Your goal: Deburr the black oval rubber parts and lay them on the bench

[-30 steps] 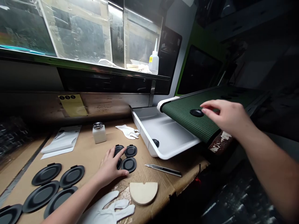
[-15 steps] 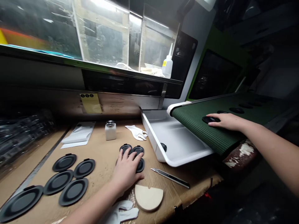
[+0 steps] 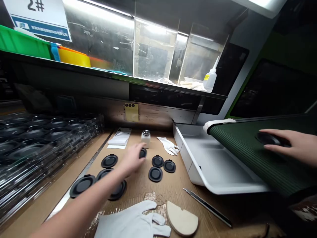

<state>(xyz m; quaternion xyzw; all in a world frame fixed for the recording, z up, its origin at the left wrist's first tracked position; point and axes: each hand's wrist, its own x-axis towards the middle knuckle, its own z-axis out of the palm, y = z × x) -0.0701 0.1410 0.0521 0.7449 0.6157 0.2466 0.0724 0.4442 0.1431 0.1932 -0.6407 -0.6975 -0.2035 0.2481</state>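
Observation:
My left hand (image 3: 132,159), slightly blurred, pinches a small black round lid (image 3: 143,153) above the brown board, in front of a small white bottle with a metal top (image 3: 146,139). To its right lie three black lids (image 3: 155,174), each flat and close together. More black lids (image 3: 109,161) lie to the left, some partly hidden by my forearm. On the right, my right hand (image 3: 296,142) grips another black lid (image 3: 268,138) between thumb and fingers at the green conveyor belt (image 3: 237,142). Whether that lid still touches the belt I cannot tell.
A white tray (image 3: 190,165) stands under the belt's end. Nearer me are a utility knife (image 3: 208,206), a cream half-round block (image 3: 182,218) and a white glove (image 3: 131,221). Another glove (image 3: 168,145) lies farther back. Stacked clear trays of lids (image 3: 49,145) stand left.
The view has swung left. My left hand has picked up a lid from the right-hand group and carried it left. My right hand, at the belt, now has its fingers around a lid.

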